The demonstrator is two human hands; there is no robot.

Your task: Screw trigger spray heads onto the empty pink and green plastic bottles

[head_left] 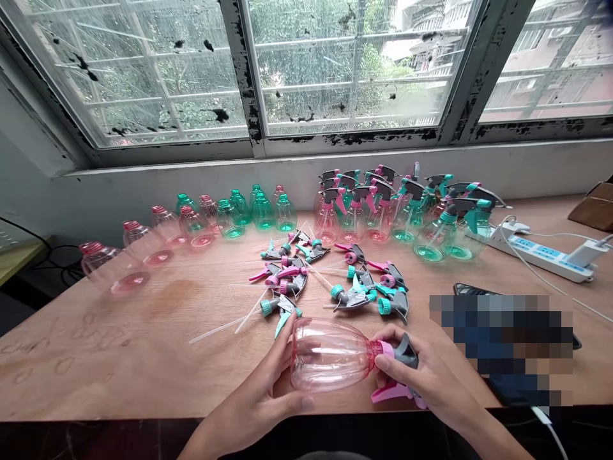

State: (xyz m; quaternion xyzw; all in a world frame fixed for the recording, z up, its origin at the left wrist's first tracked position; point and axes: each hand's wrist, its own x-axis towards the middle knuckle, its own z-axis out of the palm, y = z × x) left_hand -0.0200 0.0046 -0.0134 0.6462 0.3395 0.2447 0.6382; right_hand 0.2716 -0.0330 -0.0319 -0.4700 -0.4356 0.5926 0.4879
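A clear pink spray bottle (330,354) lies on its side in the air near the table's front edge, its base toward the left. My left hand (272,377) is wrapped round the base end. At the neck, my right hand (407,364) grips the pink collar of a grey and pink trigger sprayer (406,352), which sits on the bottle's mouth; its pink lever points down. Whether the collar is fully tightened, I cannot tell. Just beyond the bottle lies a pile of loose trigger sprayers (354,297), grey with teal or pink parts, their thin tubes sticking out.
Open pink and green bottles (232,220) stand at the back left. Several bottles with sprayers fitted (354,214) stand at the back right. A power strip (546,252) with cables, a dark phone (474,289) partly blurred out, and a brown box (594,204) are on the right.
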